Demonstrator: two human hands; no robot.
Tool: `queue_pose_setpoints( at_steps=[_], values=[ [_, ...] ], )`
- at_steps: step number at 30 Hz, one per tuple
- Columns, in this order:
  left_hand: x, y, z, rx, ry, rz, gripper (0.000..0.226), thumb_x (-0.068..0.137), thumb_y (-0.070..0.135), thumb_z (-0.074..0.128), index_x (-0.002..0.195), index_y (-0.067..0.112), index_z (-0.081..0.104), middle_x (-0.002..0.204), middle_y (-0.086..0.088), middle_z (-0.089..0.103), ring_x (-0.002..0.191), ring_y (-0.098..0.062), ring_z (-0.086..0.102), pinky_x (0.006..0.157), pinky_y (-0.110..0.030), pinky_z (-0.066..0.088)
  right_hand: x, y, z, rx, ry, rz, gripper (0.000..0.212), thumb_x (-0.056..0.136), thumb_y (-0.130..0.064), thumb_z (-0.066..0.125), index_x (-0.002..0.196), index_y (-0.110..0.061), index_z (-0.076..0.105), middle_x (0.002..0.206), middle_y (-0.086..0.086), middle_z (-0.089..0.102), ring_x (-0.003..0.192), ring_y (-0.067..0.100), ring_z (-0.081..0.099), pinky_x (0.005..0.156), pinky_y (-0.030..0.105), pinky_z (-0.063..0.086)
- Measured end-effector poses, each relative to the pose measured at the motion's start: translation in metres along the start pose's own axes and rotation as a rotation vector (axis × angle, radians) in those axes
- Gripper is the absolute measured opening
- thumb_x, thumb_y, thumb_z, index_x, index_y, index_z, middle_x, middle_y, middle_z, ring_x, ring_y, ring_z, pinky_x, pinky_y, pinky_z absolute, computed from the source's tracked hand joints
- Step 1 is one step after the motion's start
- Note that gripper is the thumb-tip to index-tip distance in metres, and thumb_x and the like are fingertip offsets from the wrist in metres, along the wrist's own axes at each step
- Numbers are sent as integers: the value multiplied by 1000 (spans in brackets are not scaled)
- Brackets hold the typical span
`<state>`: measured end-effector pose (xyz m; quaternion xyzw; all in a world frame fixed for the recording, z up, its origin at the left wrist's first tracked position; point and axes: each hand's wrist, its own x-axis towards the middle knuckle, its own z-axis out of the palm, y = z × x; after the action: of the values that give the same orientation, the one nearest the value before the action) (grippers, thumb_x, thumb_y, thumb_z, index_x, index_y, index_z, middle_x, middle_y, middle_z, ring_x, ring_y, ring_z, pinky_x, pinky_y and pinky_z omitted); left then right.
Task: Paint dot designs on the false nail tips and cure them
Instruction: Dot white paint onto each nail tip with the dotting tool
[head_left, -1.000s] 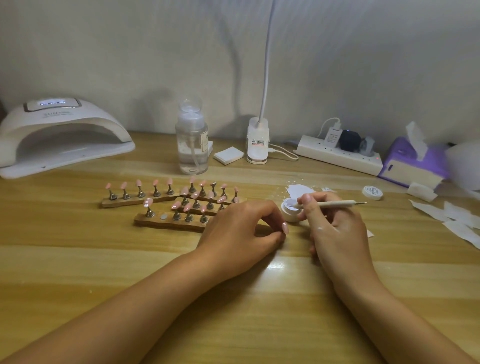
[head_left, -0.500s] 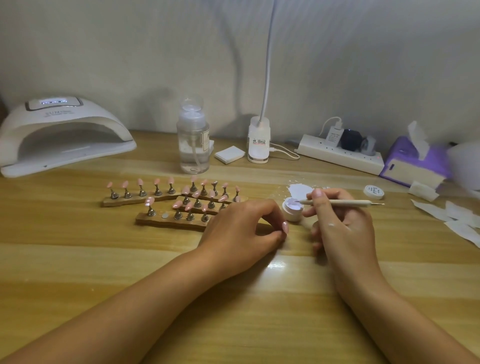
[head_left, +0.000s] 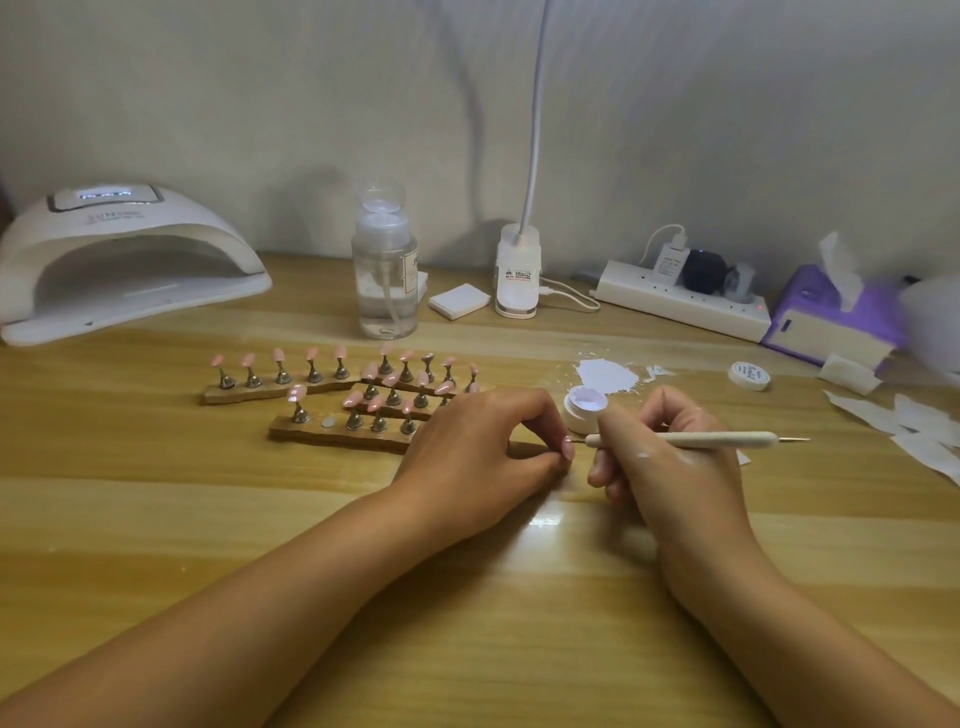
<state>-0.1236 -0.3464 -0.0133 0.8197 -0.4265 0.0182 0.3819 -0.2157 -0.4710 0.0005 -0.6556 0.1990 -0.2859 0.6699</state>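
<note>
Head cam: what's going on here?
A person is dotting false nails at a wooden table. The left hand pinches what looks like a pink nail tip. The right hand grips a dotting pen, its fine end right at that tip. An open gel pot sits just behind the hands, its lid off to the right. The other pink tips stand on wooden holder strips, one post bare. The curing lamp sits far left, display lit.

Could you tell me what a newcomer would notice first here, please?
At the centre, the right hand points a white dotting pen at a pink false nail tip pinched by the left hand. Behind stand rows of pink tips on wooden strips; a white arched curing lamp sits far left.
</note>
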Motion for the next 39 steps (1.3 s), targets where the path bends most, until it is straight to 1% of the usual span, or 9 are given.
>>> queue_pose_setpoints(
  at_steps=[5,13,23,25,28,31,33,37,39],
  values=[
    [0,-1,0,-10,10,16,13,81,34,71,76,40,60,69,44,52,63,16,48,59,-21,29,2,2,-1,-27,21,-23,43,81,-3,66,50,-21,42,44,12,58,34,9,45,38,13,35],
    [0,-1,-1,-11,11,42,25,80,25,73,74,44,58,68,45,52,62,17,48,57,-22,28,1,2,-2,-49,1,-24,44,84,-5,66,49,-24,46,47,10,60,36,9,48,39,14,37],
    [1,-2,-1,-6,17,52,23,79,24,73,75,42,59,65,46,51,60,13,49,57,-23,28,2,2,-1,-76,-2,-6,39,81,-12,69,50,-25,49,48,10,63,37,10,49,40,16,39],
    [1,-1,-1,-3,17,52,21,79,25,73,75,41,60,65,46,51,60,14,49,57,-22,27,2,1,0,-79,1,2,35,76,-17,71,50,-25,49,48,9,63,37,10,49,40,16,39],
    [1,-1,-1,-4,17,47,20,80,26,73,75,41,60,64,46,50,59,15,48,56,-22,27,1,-1,1,-69,7,12,22,64,-23,65,51,-23,47,48,9,62,36,10,47,39,15,37],
    [1,-2,0,-12,16,40,20,79,26,73,75,41,61,65,44,52,59,13,48,57,-24,28,1,0,1,-53,7,7,27,68,-19,67,52,-22,45,47,9,61,36,10,47,39,15,36],
    [1,-2,0,-17,15,38,20,79,26,73,75,41,61,65,43,52,59,12,48,57,-24,28,1,0,1,-60,1,5,27,69,-20,67,51,-22,47,48,9,61,37,10,48,39,16,38],
    [1,-1,0,-18,13,37,23,80,25,73,74,42,59,65,43,52,59,16,48,57,-24,28,2,2,-1,-84,4,-10,38,81,-9,67,53,-21,46,48,10,62,37,9,48,39,17,38],
    [1,-2,0,-16,13,35,24,79,24,73,74,43,59,64,44,52,59,17,47,57,-23,28,2,2,-1,-93,5,-5,37,80,-13,68,52,-23,47,48,9,62,37,10,48,38,16,37]
  ],
)
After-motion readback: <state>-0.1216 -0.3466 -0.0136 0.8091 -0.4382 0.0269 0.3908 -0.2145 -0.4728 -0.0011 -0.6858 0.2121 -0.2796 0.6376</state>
